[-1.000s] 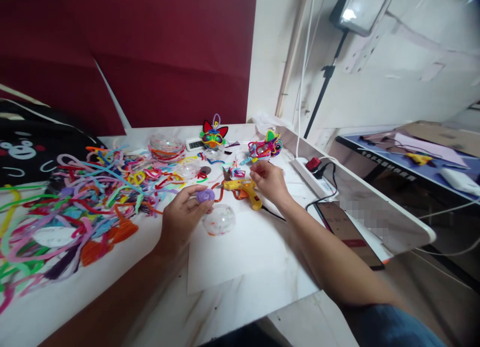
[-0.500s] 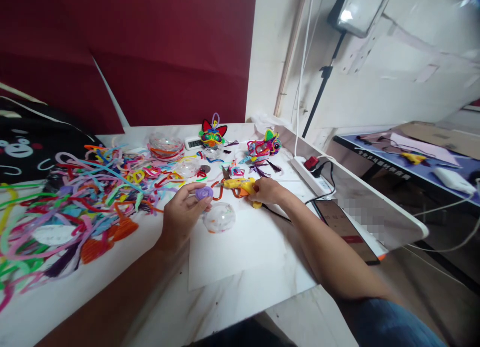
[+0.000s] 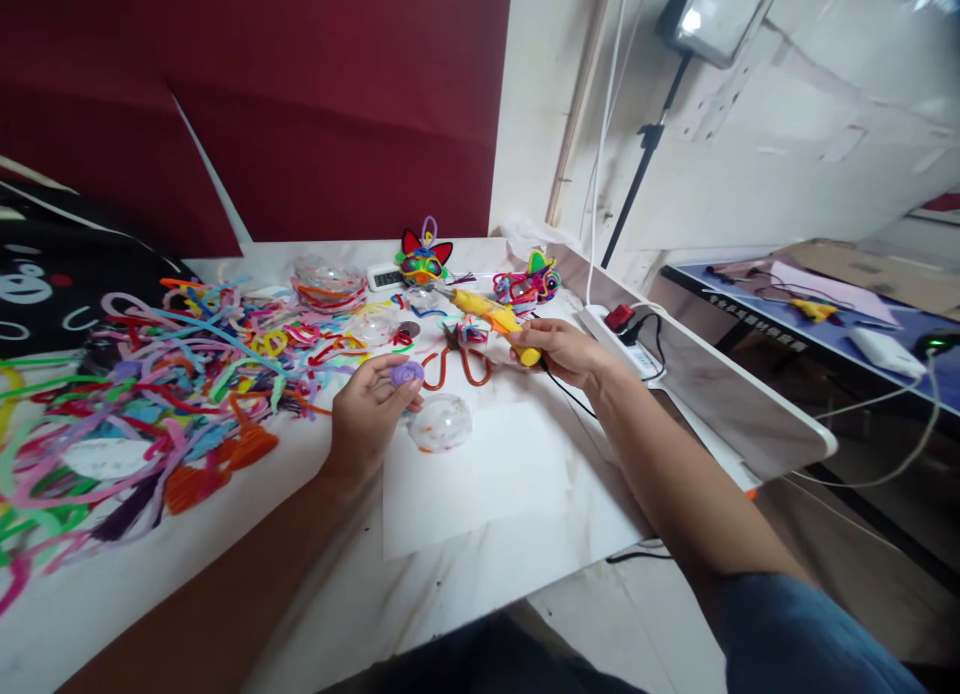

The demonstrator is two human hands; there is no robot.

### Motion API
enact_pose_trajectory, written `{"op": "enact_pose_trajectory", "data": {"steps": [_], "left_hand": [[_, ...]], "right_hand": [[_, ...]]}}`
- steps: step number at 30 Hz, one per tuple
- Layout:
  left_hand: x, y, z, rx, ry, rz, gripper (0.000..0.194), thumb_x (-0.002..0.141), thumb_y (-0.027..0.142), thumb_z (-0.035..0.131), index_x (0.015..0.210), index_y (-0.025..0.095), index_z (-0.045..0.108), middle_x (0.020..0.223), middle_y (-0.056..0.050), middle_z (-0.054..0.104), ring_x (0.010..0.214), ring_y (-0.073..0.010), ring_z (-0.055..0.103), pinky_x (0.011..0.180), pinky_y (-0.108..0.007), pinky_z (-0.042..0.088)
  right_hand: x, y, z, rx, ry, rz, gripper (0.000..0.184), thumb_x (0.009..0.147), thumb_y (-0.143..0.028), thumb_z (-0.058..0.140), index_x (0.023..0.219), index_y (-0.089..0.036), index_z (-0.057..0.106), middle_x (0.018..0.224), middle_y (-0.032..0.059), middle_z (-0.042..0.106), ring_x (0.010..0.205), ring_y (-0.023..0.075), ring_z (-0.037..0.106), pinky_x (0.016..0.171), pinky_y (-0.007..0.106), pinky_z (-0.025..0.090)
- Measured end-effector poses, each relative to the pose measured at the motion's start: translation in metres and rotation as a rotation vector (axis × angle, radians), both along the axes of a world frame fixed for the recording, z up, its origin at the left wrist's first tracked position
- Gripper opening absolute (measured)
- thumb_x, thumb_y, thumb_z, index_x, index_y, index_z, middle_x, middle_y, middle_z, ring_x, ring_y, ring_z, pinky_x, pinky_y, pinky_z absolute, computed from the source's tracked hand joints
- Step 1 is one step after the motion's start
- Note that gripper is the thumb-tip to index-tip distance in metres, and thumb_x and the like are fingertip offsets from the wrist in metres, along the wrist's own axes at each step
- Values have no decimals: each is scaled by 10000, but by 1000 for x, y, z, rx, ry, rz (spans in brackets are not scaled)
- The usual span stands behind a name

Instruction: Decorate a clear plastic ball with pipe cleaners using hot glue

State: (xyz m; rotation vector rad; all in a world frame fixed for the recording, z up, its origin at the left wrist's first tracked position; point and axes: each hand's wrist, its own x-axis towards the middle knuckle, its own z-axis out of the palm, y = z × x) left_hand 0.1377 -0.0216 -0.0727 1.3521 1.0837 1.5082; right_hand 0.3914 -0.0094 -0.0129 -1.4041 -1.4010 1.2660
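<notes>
Between the desk's [image 3: 420, 594] front and back edges, the left hand [image 3: 369, 409] pinches a purple curl [image 3: 407, 374] and the right hand [image 3: 562, 350] grips a glue gun [image 3: 487, 311], probably for gluing, which needs careful aim.

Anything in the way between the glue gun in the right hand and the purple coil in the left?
Nothing visible blocks the yellow glue gun from the purple coil. The orange-handled tool shows between them in this view, but lies on the table, seemingly below both.
</notes>
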Motion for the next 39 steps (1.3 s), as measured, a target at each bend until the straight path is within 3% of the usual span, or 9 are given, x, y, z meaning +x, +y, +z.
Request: {"op": "enact_pose_trajectory", "data": {"steps": [4, 7, 14, 22, 28, 34, 39], "left_hand": [[0, 0, 0, -26, -21, 12, 444, 637, 289, 800, 1015, 135, 628, 766, -3, 667, 550, -112, 635, 538, -237, 564], [-2, 2, -2, -49, -30, 9, 451, 634, 298, 805, 1017, 136, 632, 773, -3, 670, 538, -104, 625, 542, -238, 562], [-3, 8, -7, -115, -53, -20, 467, 602, 304, 820, 1001, 142, 638, 741, 6, 672, 541, -105, 624, 568, -249, 562], [-7, 15, -13, -148, -58, -15, 454, 601, 293, 809, 991, 141, 634, 724, 11, 669, 532, -101, 619, 557, -242, 554], [-6, 15, -16, -142, -54, -23, 438, 607, 295, 806, 982, 143, 637, 754, 5, 672, 539, -98, 617, 557, -242, 558], [-6, 17, -17, -146, -50, 13, 453, 605, 305, 805, 997, 144, 644, 766, 0, 676, 529, -98, 616, 553, -245, 559], [-7, 20, -19, -144, -57, 28, 447, 610, 293, 799, 1003, 147, 645, 750, 12, 667, 523, -95, 619, 544, -231, 552]], "right_hand": [[8, -14, 1, 19, 244, -71, 413, 600, -489, 798, 734, -171, 571, 669, -1, 597, 565, 89, 487, 487, 212, 354], [10, -24, -2, 5, 312, -113, 409, 613, -480, 825, 730, -165, 592, 630, -9, 591, 536, 81, 465, 477, 210, 336], [2, -46, -10, -18, 274, -6, 394, 602, -376, 824, 798, -186, 540, 643, -33, 595, 530, 85, 496, 497, 218, 364], [-4, -69, -17, -30, 99, 131, 295, 710, -255, 664, 944, -193, 496, 634, -33, 611, 470, 81, 474, 456, 224, 317], [-2, -76, -24, 38, 89, 131, 320, 718, -229, 662, 995, -206, 503, 642, -48, 592, 459, 84, 467, 450, 228, 311], [-6, -79, -28, 64, 103, 123, 337, 727, -224, 677, 1023, -226, 516, 830, -2, 644, 508, 82, 465, 467, 240, 352], [-7, -78, -34, 93, 73, 132, 311, 774, -279, 676, 1030, -224, 508, 863, 6, 612, 515, 81, 466, 459, 240, 360]]}}
